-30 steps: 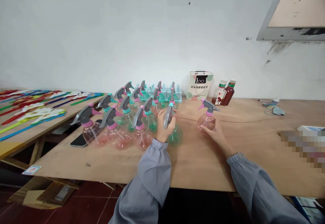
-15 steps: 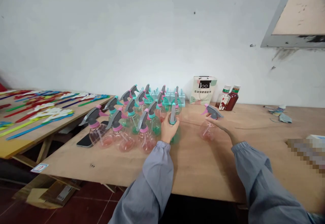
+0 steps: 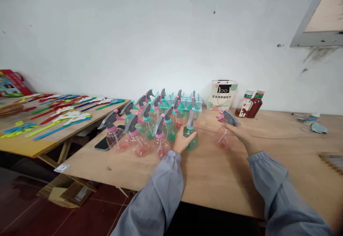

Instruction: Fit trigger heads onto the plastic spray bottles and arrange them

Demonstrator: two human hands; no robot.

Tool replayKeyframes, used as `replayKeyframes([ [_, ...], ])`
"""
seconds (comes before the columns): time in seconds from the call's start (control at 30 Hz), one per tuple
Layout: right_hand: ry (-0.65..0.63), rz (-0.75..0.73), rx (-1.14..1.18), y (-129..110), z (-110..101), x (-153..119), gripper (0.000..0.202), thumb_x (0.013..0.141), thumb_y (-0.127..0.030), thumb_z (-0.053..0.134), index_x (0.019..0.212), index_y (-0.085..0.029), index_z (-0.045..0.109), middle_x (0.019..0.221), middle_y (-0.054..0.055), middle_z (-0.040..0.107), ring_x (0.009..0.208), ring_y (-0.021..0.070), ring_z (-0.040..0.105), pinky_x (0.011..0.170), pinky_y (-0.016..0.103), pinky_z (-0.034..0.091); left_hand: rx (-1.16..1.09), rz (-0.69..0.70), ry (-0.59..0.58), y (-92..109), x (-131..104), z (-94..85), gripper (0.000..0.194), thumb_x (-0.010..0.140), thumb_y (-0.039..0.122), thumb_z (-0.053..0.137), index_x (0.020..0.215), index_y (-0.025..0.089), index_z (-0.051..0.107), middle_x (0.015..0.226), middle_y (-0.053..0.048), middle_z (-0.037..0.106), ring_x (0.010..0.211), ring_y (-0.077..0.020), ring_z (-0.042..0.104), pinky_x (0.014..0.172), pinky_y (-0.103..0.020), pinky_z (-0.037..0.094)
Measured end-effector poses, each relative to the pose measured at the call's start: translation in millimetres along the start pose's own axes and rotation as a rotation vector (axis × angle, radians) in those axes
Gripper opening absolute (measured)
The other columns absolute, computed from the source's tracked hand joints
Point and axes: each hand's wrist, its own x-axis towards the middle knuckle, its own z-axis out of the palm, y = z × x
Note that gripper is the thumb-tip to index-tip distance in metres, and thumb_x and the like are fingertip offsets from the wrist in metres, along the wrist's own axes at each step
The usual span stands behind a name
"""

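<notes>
My left hand point(image 3: 183, 139) is beside a green spray bottle point(image 3: 191, 142), its thumb and forefinger spread in a V against the round body. That bottle stands upright at the right front of a group of pink and green spray bottles with grey trigger heads. To the right, my right hand point(image 3: 237, 130) grips a pink spray bottle point(image 3: 223, 139) round the neck, below its grey and pink head. Most of those fingers are hidden behind the bottle. At the front of the group stands another pink spray bottle point(image 3: 139, 146).
Behind the group sit light-blue containers point(image 3: 198, 104). A paper bag point(image 3: 222, 95) and two drink bottles point(image 3: 254, 104) stand by the wall. A phone point(image 3: 103, 144) lies at the table's left. Colourful flat strips point(image 3: 61, 129) cover the neighbouring table.
My left hand has loosened from the neck of the green spray bottle and slid lower, to its left side. My right hand still holds the pink one. The view has turned slightly left.
</notes>
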Motion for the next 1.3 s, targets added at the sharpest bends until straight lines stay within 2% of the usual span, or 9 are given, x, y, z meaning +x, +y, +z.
replayKeyframes([
  [0.1,-0.033,0.074,0.049,-3.0,-2.5,-0.7,0.069,0.073,-0.059,0.076,0.134,-0.032,0.058,0.130,0.008,0.069,0.123,0.0332,0.063,0.112,0.057,0.044,0.008,-0.005,0.007,1.9,-1.1,-0.5,0.041,0.074,0.034,0.077,0.109,0.017,0.063,0.109,-0.010,0.072,0.103,-0.0227,0.067,0.096,-0.037,0.049],
  [0.23,-0.095,0.038,0.028,-4.1,-7.6,4.7,0.059,0.071,-0.059,0.079,0.119,-0.028,0.067,0.134,0.010,0.065,0.120,0.0332,0.064,0.102,0.054,0.052,0.029,0.006,-0.010,1.1,-2.6,-0.1,0.040,0.076,0.036,0.076,0.109,0.018,0.062,0.108,-0.009,0.073,0.102,-0.0226,0.067,0.096,-0.037,0.049],
  [0.3,-0.079,0.003,0.015,-3.1,-5.2,9.0,0.052,0.071,-0.059,0.079,0.111,-0.027,0.069,0.128,0.011,0.068,0.117,0.0324,0.065,0.100,0.052,0.054,0.023,0.021,-0.020,-0.3,-3.2,0.3,0.039,0.076,0.037,0.076,0.108,0.018,0.061,0.106,-0.008,0.073,0.101,-0.0218,0.068,0.095,-0.037,0.049],
  [0.43,-0.020,-0.068,0.046,0.9,7.3,12.6,0.045,0.071,-0.060,0.078,0.100,-0.027,0.068,0.115,0.008,0.071,0.117,0.0309,0.065,0.107,0.053,0.048,0.010,0.041,-0.026,-1.7,-3.8,0.8,0.038,0.076,0.035,0.076,0.107,0.018,0.060,0.106,-0.008,0.073,0.102,-0.0212,0.068,0.095,-0.035,0.049],
  [0.6,-0.017,-0.120,0.110,6.4,13.8,8.2,0.046,0.072,-0.058,0.078,0.105,-0.028,0.066,0.119,0.008,0.071,0.124,0.0318,0.062,0.115,0.056,0.040,-0.006,0.029,-0.036,-1.6,-4.2,1.8,0.037,0.077,0.035,0.076,0.106,0.018,0.061,0.106,-0.008,0.072,0.106,-0.0218,0.068,0.098,-0.036,0.048],
  [0.7,0.013,-0.125,0.117,9.2,13.8,7.1,0.051,0.072,-0.059,0.077,0.111,-0.029,0.065,0.117,0.008,0.072,0.123,0.0325,0.063,0.114,0.058,0.041,-0.006,0.035,-0.039,-2.6,-4.2,2.7,0.037,0.077,0.036,0.075,0.106,0.018,0.061,0.104,-0.008,0.072,0.105,-0.0218,0.068,0.097,-0.037,0.048],
  [0.87,0.064,-0.180,0.073,14.4,16.5,9.7,0.045,0.074,-0.056,0.076,0.108,-0.028,0.065,0.114,0.007,0.073,0.119,0.0310,0.066,0.112,0.057,0.044,-0.002,0.038,-0.031,-3.9,-3.7,2.9,0.037,0.078,0.038,0.075,0.106,0.019,0.061,0.102,-0.007,0.073,0.104,-0.0217,0.068,0.098,-0.037,0.048],
  [1.17,0.074,-0.141,0.024,17.1,18.2,9.1,0.045,0.072,-0.049,0.076,0.111,-0.029,0.065,0.116,0.007,0.071,0.119,0.0301,0.064,0.111,0.054,0.045,-0.002,0.032,-0.005,-4.5,-4.9,5.1,0.039,0.077,0.038,0.076,0.109,0.021,0.061,0.107,-0.007,0.073,0.103,-0.0222,0.069,0.096,-0.038,0.050],
  [1.3,0.130,-0.120,0.035,15.5,19.0,9.2,0.041,0.070,-0.040,0.074,0.109,-0.028,0.065,0.114,0.007,0.072,0.119,0.0310,0.065,0.111,0.056,0.044,0.001,0.023,-0.020,-3.8,-5.1,3.9,0.039,0.077,0.038,0.076,0.108,0.021,0.061,0.106,-0.008,0.073,0.105,-0.0232,0.068,0.098,-0.039,0.049],
])
